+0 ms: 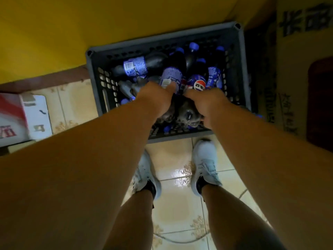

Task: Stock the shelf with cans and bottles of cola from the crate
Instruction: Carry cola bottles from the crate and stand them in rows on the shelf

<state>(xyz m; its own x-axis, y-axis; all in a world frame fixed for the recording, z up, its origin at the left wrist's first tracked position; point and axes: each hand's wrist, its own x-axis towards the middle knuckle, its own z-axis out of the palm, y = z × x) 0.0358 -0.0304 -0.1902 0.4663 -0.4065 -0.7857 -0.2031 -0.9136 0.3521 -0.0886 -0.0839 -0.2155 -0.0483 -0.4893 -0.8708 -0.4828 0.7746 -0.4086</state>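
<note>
crate (241, 69): grey, on the tiled floor (178, 210) against a yellow wall (90, 24), piled with cola bottles | left hand (156, 100): in the crate, curled round a bottle (171, 79) | right hand (209, 103): in the crate, curled round another bottle (198, 84) | shoes (205, 165): just before the crate | carton (302, 51): right of the crate

Single head view, wide-angle, worn on the person's head. Looks steeply down, nearly straight at the floor (180, 210). Both forearms run up from the bottom corners toward frame centre. Crate (241, 69) sits in the upper middle, near arm's reach; shoes (205, 166) just below it. Edges bend with lens distortion; no second view to compare
</note>
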